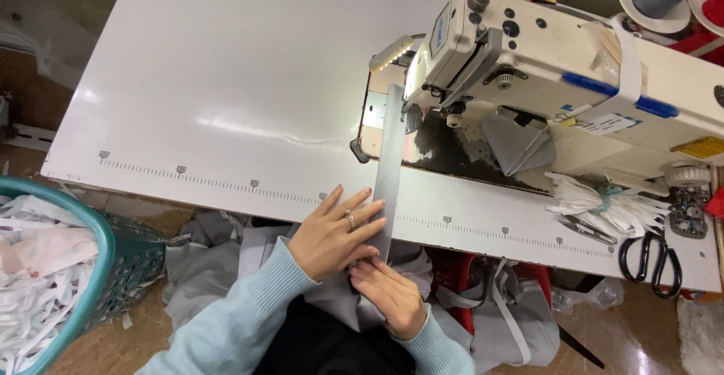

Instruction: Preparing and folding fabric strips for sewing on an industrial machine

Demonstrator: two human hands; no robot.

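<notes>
Pressed flat by the spread, open fingers of the left hand, ring on one finger: a long grey strip, held down right at the front edge of the white table. Pinched just below that edge, off the tabletop, between the curled-shut fingertips of the right hand: the same strip's near end, with the two hands touching, left above right. Laid with its long axis straight away from the body, from the fingers up across the table and in under the presser foot of the cream sewing machine; far end hidden there beneath the machine head. Nearer the needle by a clear margin, the left hand; nearest the body, the right. Placed slightly right of the left palm and directly ahead of the right knuckles, the strip, taut-looking and unkinked along its visible run. Printed along the table's front edge, passing by the left fingertips, a ruler scale. Bunched in the lap and beneath the table, more grey cloth. Parked well to the right, past the machine bed, a bundle of white tapes and black scissors. Set at the far left, beside the knee, a teal basket filled with white offcuts.
</notes>
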